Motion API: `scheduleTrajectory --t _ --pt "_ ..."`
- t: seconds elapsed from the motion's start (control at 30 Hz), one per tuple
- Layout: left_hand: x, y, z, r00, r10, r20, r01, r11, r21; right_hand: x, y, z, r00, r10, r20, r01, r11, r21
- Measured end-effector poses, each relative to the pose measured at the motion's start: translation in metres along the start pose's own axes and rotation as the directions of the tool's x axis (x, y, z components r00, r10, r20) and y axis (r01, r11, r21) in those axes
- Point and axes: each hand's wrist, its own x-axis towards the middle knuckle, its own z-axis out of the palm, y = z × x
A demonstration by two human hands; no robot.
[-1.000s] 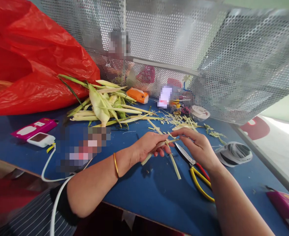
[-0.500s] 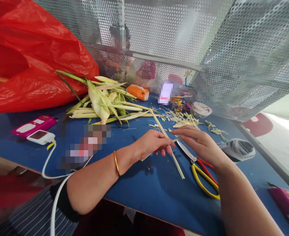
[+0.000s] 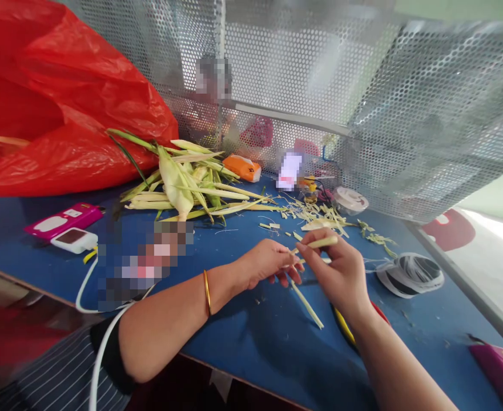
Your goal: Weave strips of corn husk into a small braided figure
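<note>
My left hand (image 3: 272, 265) is closed, thumb and fingers pinching a folded pale corn husk strip. One end of the strip (image 3: 308, 307) hangs toward the table's near side. My right hand (image 3: 339, 265) touches the left fingertips and is closed in a pinch on the strip's other part (image 3: 322, 242), which points right. Beneath my right wrist lie scissors, mostly hidden; a bit of yellow handle (image 3: 344, 328) and red handle (image 3: 379, 312) shows. Beyond the hands are a pile of corn husks (image 3: 176, 185) and scattered husk scraps (image 3: 320, 217).
A red plastic bag (image 3: 75, 114) bulges at the left. An orange tissue pack (image 3: 241, 167), a phone (image 3: 289, 171) and a tape-like roll (image 3: 350, 200) stand by the perforated metal screen (image 3: 277, 63). Wound white thread (image 3: 410, 274) lies right. A white cable (image 3: 97, 354) crosses my left arm.
My right hand's outstretched fingers have curled into a pinch on the husk strip. The strip's far end, which pointed away, is now bent over to the right. My right wrist covers more of the scissors.
</note>
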Motion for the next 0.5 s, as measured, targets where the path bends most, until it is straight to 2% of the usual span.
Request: scheduleTrajectory --t 0.07,0.13,0.2,0.23,0.3,0.4,0.5 --pt "0.001 0.005 -0.005 0.995 -0.004 -0.101 -0.009 0.991 -0.135 -0.006 -0.004 -0.001 0.971 -0.239 -0.018 0.231 0.954 -0.189" --pt "0.001 0.011 -0.01 0.985 -0.014 -0.17 -0.032 0.963 -0.266 -0.01 -0.004 0.002 0.869 -0.485 0.099 0.485 0.796 -0.362" --pt "0.001 0.017 -0.015 0.979 -0.018 -0.205 -0.059 0.929 -0.366 -0.012 0.0 0.009 0.752 -0.611 0.246 0.644 0.602 -0.472" --pt "0.0 0.018 -0.017 0.976 -0.025 -0.215 -0.066 0.912 -0.406 -0.012 0.003 0.013 0.72 -0.626 0.299 0.677 0.54 -0.499" --pt "0.001 0.02 -0.021 0.971 -0.049 -0.235 -0.072 0.875 -0.479 -0.01 0.008 0.021 0.699 -0.617 0.363 0.703 0.497 -0.508" --pt "0.002 0.02 -0.026 0.971 -0.08 -0.225 -0.07 0.805 -0.589 -0.006 0.014 0.027 0.699 -0.585 0.412 0.713 0.524 -0.466" --pt "0.003 0.021 -0.028 0.971 -0.091 -0.223 -0.082 0.746 -0.661 -0.005 0.015 0.024 0.695 -0.592 0.408 0.718 0.544 -0.434"
